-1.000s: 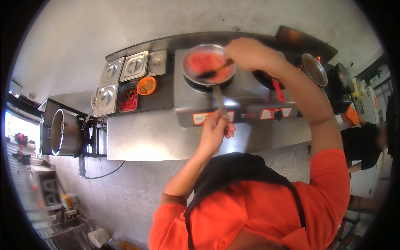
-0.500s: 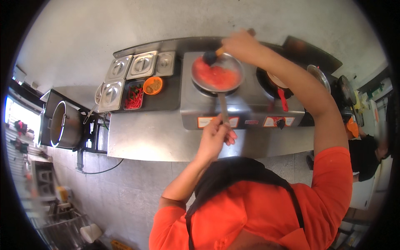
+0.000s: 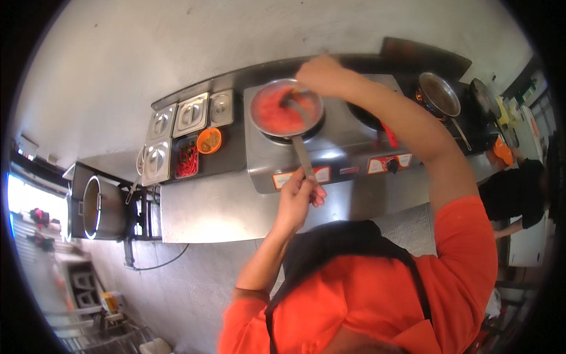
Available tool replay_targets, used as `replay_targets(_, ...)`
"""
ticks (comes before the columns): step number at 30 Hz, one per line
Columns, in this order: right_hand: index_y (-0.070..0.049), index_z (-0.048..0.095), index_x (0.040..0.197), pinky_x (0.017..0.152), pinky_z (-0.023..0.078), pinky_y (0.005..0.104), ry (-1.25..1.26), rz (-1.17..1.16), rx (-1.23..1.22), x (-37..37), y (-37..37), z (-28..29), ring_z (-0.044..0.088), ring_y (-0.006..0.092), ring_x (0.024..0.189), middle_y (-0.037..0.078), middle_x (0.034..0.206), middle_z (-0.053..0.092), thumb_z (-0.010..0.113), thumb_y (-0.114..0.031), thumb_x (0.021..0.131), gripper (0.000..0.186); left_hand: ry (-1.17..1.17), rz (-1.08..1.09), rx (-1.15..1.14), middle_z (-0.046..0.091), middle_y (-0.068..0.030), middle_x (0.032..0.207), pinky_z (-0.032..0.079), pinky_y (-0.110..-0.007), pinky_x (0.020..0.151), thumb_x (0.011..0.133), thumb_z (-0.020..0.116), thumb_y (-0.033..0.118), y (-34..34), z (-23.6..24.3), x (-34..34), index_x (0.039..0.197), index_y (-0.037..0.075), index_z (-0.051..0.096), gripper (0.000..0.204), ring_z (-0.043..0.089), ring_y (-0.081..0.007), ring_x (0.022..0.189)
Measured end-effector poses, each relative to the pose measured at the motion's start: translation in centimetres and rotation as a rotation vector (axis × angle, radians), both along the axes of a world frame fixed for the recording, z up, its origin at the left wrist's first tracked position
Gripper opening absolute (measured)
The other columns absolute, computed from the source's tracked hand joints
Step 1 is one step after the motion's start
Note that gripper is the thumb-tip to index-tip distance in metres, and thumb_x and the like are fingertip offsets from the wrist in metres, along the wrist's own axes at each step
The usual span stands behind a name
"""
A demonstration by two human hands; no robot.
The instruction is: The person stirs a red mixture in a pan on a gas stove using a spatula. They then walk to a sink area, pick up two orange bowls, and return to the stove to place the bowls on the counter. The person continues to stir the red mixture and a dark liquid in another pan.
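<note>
My left hand (image 3: 298,200) is closed round the long metal handle of a silver frying pan (image 3: 255,120), which sits on the left burner of the stove. Red sauce (image 3: 277,112) covers most of the pan's bottom. Over the pan's far right rim, my right hand (image 3: 321,75) grips a cooking utensil with a black head (image 3: 288,97). The head dips into the sauce; motion blurs it, so its exact kind is unclear. Most of the utensil's handle is hidden by the hand.
Left of the stove (image 3: 339,156) stand lidded steel containers (image 3: 191,115), a tub of red chillies (image 3: 187,159) and an orange bowl (image 3: 209,141). A second pan with a red handle (image 3: 389,134) is behind my right forearm. Another pan (image 3: 439,94) stands farther right. A person in black (image 3: 513,192) is at far right.
My right hand has moved left and slightly nearer, and the utensil's head has shifted through the sauce. My left hand keeps hold of the pan handle. The whole view has turned a little.
</note>
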State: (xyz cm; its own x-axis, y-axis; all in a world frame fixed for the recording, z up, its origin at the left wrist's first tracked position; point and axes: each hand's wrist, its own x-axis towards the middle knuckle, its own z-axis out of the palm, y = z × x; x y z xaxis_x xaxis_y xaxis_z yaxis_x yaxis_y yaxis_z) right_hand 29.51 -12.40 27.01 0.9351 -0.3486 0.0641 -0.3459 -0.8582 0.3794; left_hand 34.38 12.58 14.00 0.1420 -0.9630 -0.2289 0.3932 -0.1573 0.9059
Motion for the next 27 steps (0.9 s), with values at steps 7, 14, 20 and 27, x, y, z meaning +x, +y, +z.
replay_targets(7,-0.006,0.071,0.075,0.060,0.053,0.0449,-0.061,0.112,0.107,-1.7,2.7,1.6,0.069,0.0342,0.073,0.017,0.079,0.069,0.064,-0.016,0.073,0.012,-0.014,0.032,0.022,0.058,-0.0050,0.068,0.040,-0.024,0.052,0.097,0.043,0.013,0.8,0.7,-0.3,0.102,0.002,0.053,0.015,0.053,-0.0123,0.055)
replay_targets(14,-0.006,0.071,0.075,0.063,0.054,0.0470,-0.148,0.012,0.152,-6.1,1.3,2.3,0.069,0.0355,0.075,0.018,0.077,0.069,0.068,-0.015,0.068,0.012,0.012,0.096,-0.023,0.056,-0.0038,0.067,0.039,-0.024,0.052,0.095,0.046,0.013,-0.6,0.3,-2.2,0.096,0.002,0.055,0.014,0.049,-0.0108,0.056)
replay_targets(20,0.004,0.056,0.092,0.052,0.050,0.0457,-0.697,0.064,0.273,-10.3,7.7,-3.2,0.064,0.0355,0.063,0.018,0.073,0.061,0.059,-0.012,0.077,0.022,-0.015,0.306,-0.013,0.054,-0.0023,0.065,0.036,-0.020,0.047,0.094,0.047,0.010,0.5,-0.1,-1.8,0.122,-0.006,0.052,0.033,0.048,-0.0086,0.053)
replay_targets(27,0.008,0.047,0.124,0.061,0.054,0.0420,-0.754,-0.203,0.458,-14.1,10.2,-14.2,0.065,0.0324,0.076,0.018,0.091,0.060,0.054,-0.009,0.084,0.043,-0.098,0.414,0.004,0.047,0.0008,0.060,0.031,-0.018,0.044,0.098,0.046,0.014,-0.6,-0.6,-2.3,0.120,-0.007,0.057,0.033,0.041,-0.0061,0.049)
